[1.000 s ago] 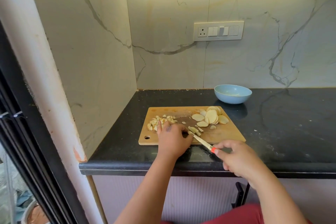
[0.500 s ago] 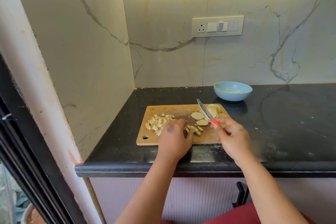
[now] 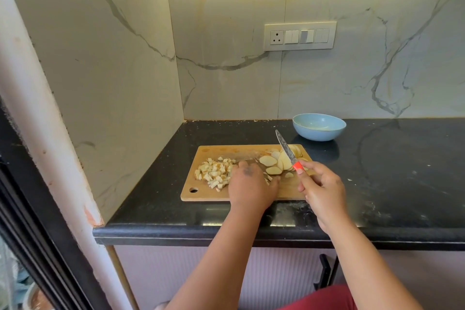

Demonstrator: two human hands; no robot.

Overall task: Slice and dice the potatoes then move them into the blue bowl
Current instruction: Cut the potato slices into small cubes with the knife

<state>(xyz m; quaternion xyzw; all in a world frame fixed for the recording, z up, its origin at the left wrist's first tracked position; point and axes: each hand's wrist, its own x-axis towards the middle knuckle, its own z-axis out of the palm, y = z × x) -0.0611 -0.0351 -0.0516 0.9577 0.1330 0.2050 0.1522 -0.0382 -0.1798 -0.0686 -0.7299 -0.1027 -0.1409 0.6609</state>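
No legible text, labels, brand marks or numbers anywhere in the head view. Switch plate (image 3: 300,36) on the back wall: blank rockers and a socket, no markings that can be made out. Knife (image 3: 286,150), cutting board (image 3: 251,153) and blue bowl (image 3: 319,127) show plain faces with no print or sign to read.

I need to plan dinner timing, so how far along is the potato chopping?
Done: a pile of diced potato sits on the left of the cutting board. In hand: the right hand holds the knife raised, and the left hand rests by the dice. Left: the round slices are uncut, and the blue bowl holds no potato.
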